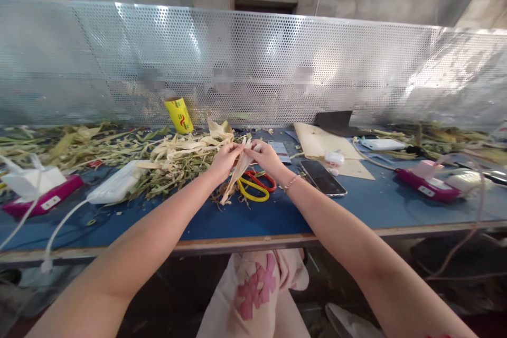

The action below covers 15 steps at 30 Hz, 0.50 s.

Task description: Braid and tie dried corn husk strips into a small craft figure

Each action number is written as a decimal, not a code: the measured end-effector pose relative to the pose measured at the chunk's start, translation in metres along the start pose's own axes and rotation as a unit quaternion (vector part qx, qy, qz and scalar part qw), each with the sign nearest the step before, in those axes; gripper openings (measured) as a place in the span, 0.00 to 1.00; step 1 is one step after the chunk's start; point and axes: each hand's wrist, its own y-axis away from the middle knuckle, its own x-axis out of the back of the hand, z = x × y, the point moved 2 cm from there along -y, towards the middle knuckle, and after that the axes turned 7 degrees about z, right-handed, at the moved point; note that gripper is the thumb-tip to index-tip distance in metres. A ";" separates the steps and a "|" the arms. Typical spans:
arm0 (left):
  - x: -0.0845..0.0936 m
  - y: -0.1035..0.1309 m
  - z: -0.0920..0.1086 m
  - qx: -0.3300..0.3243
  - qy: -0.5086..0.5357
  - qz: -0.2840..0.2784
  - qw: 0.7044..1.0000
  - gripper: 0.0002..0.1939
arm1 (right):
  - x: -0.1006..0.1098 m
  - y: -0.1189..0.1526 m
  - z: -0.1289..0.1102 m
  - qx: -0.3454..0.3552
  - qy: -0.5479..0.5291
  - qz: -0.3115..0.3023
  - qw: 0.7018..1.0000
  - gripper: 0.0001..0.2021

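Across the blue desk (222, 229), I could make out no finished piece. The heap of dry leaves and husks (178, 161) lay loose and tangled to my left, by my judgement still unworked. The pale husk strip (238, 171) hung from my hands above the desk, its lower end loose, so I judged it only partly handled. A yellow loop handle (257, 199) and a red loop handle (273, 186) lay just beside it, ungripped. The fingers of my left hand (226, 161) and right hand (269, 159) were pinched on its upper part, close together.
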 end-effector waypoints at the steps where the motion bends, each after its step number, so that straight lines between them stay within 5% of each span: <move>1: 0.000 0.000 -0.002 0.004 -0.017 -0.004 1.000 0.09 | 0.001 0.000 0.000 0.002 0.008 0.005 1.000 0.12; 10: 0.003 0.000 0.006 -0.110 -0.176 0.043 0.977 0.08 | -0.007 0.005 0.001 -0.017 -0.004 -0.077 0.997 0.15; 15: 0.005 -0.003 0.002 -0.124 -0.188 0.031 0.974 0.10 | -0.005 0.003 0.001 0.057 0.077 -0.059 0.994 0.12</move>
